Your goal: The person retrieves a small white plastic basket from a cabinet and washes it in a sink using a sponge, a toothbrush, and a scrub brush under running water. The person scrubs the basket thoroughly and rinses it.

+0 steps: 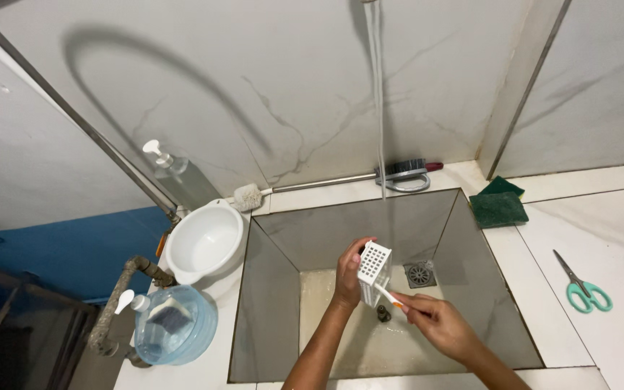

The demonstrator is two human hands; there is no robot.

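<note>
Head view: white perforated plastic basket [373, 271], small and rectangular, held upright over the middle of the deep square sink [485, 303]. Left hand [348, 273] is wrapped round its left side, fingers closed on it. Right hand [438, 325] pinches a toothbrush [388, 295] with a white and orange handle, fingers closed on the handle, brush end against the basket's lower front face. Thin stream of water [378, 108] falls from above, ending behind the basket; cannot tell if it hits it. Round metal drain [420, 274] sits in the sink floor just right of the basket. On the back ledge: long bottle brush [305, 185] and a scrub brush [406, 172]. Green scouring pads [497, 204] at the right back corner. Teal-handled scissors [581, 285] lie on the right counter, well apart. Left ledge: white plastic bowl [205, 242], clear pump bottle [178, 173], blue-tinted water jug [175, 325], rusty pipe [120, 300].
</note>
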